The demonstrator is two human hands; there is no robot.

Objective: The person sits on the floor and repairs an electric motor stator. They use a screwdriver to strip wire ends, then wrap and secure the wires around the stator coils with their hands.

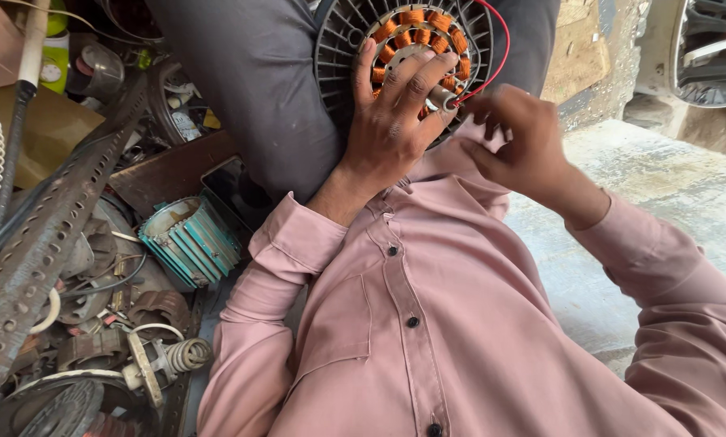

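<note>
The left hand [391,121] is lying spread over a round dark-grey slotted metal fan-motor housing with a ring of copper-orange wire coils [411,36], its fingers fanned across the coils and its palm pressing the lower rim. The housing is resting on the person's lap, against dark grey trousers [249,73], directly under that palm.

Just right of the left fingertips, the right hand [520,146] is curling its fingers together at the housing's edge; whether it is pinching anything cannot be told, as the fingertips are turned away. A thin red wire [500,57] is looping from the coils down toward the spot where the two hands are meeting, beside a short pale sleeve-like end under the left index finger.

Well away from both hands, to the left, a teal ribbed cylindrical motor stator [191,240] is lying among rusty scrap parts, with a perforated grey metal strip [43,243] beyond it.
</note>
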